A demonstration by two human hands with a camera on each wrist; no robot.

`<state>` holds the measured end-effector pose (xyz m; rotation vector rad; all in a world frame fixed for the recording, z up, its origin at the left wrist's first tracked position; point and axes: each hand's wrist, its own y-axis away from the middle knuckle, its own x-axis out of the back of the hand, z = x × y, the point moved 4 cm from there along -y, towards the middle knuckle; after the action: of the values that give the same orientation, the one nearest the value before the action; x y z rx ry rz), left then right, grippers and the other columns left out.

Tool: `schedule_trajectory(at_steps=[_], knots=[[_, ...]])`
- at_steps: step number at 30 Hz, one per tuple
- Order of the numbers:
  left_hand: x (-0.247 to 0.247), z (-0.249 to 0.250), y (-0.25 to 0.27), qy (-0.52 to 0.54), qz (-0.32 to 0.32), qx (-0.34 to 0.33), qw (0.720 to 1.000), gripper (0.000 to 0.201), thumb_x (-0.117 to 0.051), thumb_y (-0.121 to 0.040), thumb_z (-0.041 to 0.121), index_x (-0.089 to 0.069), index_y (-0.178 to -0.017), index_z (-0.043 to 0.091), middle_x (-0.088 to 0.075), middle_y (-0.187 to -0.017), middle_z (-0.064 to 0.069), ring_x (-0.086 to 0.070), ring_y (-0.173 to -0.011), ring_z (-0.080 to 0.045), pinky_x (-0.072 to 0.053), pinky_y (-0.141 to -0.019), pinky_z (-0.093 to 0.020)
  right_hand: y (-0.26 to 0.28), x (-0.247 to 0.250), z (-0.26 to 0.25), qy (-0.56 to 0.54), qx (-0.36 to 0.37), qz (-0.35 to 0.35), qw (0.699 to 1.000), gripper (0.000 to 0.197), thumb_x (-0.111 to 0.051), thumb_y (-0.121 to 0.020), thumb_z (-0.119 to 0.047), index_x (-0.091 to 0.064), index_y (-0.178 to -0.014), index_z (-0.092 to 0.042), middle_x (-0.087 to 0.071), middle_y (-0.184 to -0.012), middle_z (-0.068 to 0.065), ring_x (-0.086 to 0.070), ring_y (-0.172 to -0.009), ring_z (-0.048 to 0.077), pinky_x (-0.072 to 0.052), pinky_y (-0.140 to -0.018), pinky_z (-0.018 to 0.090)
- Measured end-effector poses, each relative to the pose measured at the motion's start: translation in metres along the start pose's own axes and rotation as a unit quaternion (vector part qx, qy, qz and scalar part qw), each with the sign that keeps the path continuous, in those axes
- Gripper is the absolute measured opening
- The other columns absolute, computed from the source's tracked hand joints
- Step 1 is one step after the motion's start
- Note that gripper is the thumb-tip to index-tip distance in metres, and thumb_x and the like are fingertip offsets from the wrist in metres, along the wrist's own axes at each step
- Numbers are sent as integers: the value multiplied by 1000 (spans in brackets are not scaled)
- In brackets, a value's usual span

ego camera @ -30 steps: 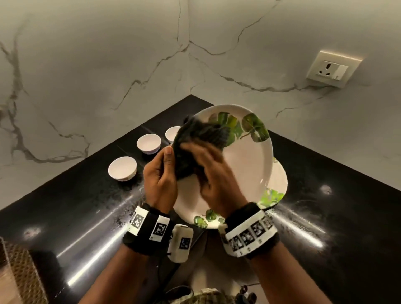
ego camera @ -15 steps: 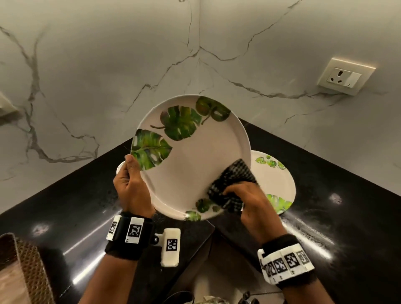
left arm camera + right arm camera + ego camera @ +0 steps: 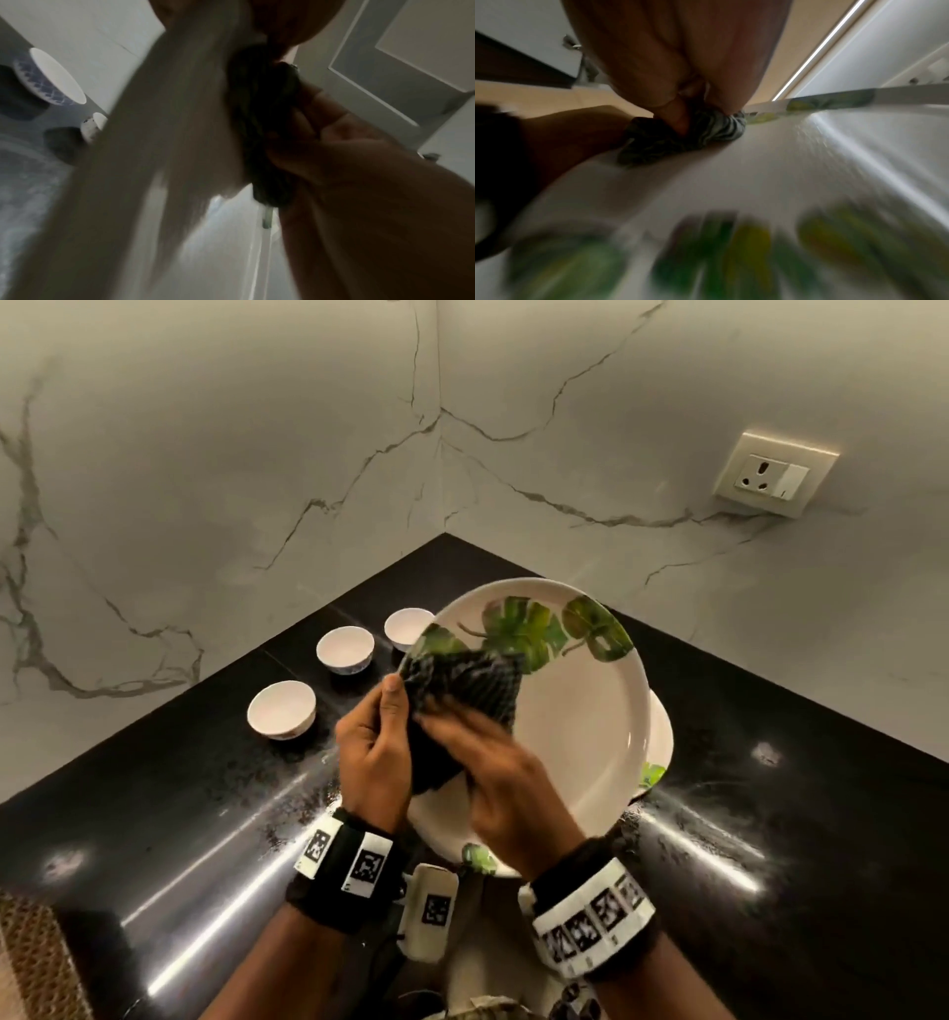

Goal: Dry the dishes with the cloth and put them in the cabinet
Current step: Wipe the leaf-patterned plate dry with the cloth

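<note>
I hold a white plate (image 3: 580,711) with green leaf prints tilted above the black counter (image 3: 154,788). My left hand (image 3: 380,737) grips its left rim, thumb on the front face. My right hand (image 3: 462,737) presses a dark checked cloth (image 3: 462,685) against the plate's upper left, beside the left thumb. In the right wrist view my fingers (image 3: 680,71) pinch the bunched cloth (image 3: 685,132) onto the plate's face (image 3: 782,172). The left wrist view shows the plate's back (image 3: 167,121) and the cloth (image 3: 264,132), blurred. A second leaf plate (image 3: 662,737) lies on the counter, mostly hidden behind the held one.
Three small white bowls (image 3: 281,709) (image 3: 344,649) (image 3: 408,626) stand in a row on the counter to the left. Marble walls meet in a corner behind. A wall socket (image 3: 775,474) sits at the upper right. A woven basket (image 3: 31,963) shows at the bottom left.
The plate has come down and to the right from its raised position. The cloth and right hand moved from the plate's lower right rim to its upper left. The bowls show again.
</note>
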<state>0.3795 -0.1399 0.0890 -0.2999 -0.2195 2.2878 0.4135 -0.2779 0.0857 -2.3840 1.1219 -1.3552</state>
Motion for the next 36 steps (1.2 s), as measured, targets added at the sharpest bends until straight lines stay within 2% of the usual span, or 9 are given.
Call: schedule_trajectory(at_steps=[4, 7, 11, 15, 21, 28, 31, 34, 36], knots=[[22, -2, -23, 28, 140, 43, 989, 37, -47, -108, 30, -69, -87, 10, -73, -73, 6, -65, -68, -11, -53, -63, -27, 40, -13, 9, -31, 30, -69, 997, 61, -50, -80, -3, -61, -139, -14, -55, -148, -3, -43, -144, 10, -40, -116, 37], [36, -5, -34, 80, 173, 90, 977, 39, -46, -108, 35, -68, -94, 6, -72, -83, -10, -66, -79, -34, -57, -66, -37, 53, -1, 20, 60, 52, -54, 995, 70, -67, -76, -10, -55, -145, -15, -47, -155, -5, -40, -145, 13, -40, -115, 39], [24, -1, -30, 151, 105, 178, 967, 35, -47, -107, 35, -62, -125, 9, -76, -109, -12, -72, -101, -32, -62, -81, -45, 41, 12, 21, 191, 63, 77, 977, 55, -77, -89, -25, -60, -141, -14, -57, -144, 1, -57, -128, 22, -46, -104, 43], [14, 8, -30, 202, 10, 189, 961, 46, -41, -106, 43, -61, -130, 10, -71, -124, -15, -69, -114, -31, -57, -97, -46, 36, 44, 30, 34, -46, 254, 965, 52, -68, -79, 8, -67, -119, -25, -69, -115, -2, -64, -106, 24, -50, -94, 41], [27, -37, -30, 24, -49, 204, 977, 77, -53, -87, 79, -58, -133, 17, -67, -126, -11, -63, -120, -32, -48, -104, -56, 47, 70, 63, -487, -318, 386, 716, 20, -61, -94, -10, -68, -113, -13, -76, -109, 5, -70, -107, 23, -59, -94, 39], [25, -38, -21, 153, 38, 148, 976, 33, -49, -103, 33, -68, -115, 9, -76, -98, -7, -70, -87, -22, -63, -74, -34, 67, 62, 80, -461, -387, 491, 630, 18, -67, -96, -20, -72, -113, -22, -75, -117, 4, -68, -117, 25, -52, -105, 50], [21, -34, -18, 169, 71, 131, 974, 25, -45, -107, 29, -68, -109, 20, -77, -89, 5, -72, -80, -10, -61, -67, -25, 68, 78, 66, -287, -334, 577, 688, 19, -68, -96, -18, -73, -115, -20, -74, -116, 5, -69, -111, 16, -53, -104, 44], [11, -28, -14, 132, 17, 106, 985, 27, -48, -100, 38, -73, -95, 27, -74, -85, 3, -68, -74, -13, -60, -64, -29, 44, 95, 30, -108, -179, 478, 853, 35, -60, -97, 1, -59, -132, 2, -63, -134, 18, -62, -122, 9, -49, -105, 27], [2, -28, -8, 102, -25, 89, 990, 26, -50, -97, 39, -71, -90, 26, -70, -81, 4, -64, -71, -11, -57, -62, -28, 20, 92, 4, -39, -68, 371, 925, 41, -57, -93, 13, -58, -132, 4, -54, -145, 20, -48, -141, 25, -41, -116, 40]])
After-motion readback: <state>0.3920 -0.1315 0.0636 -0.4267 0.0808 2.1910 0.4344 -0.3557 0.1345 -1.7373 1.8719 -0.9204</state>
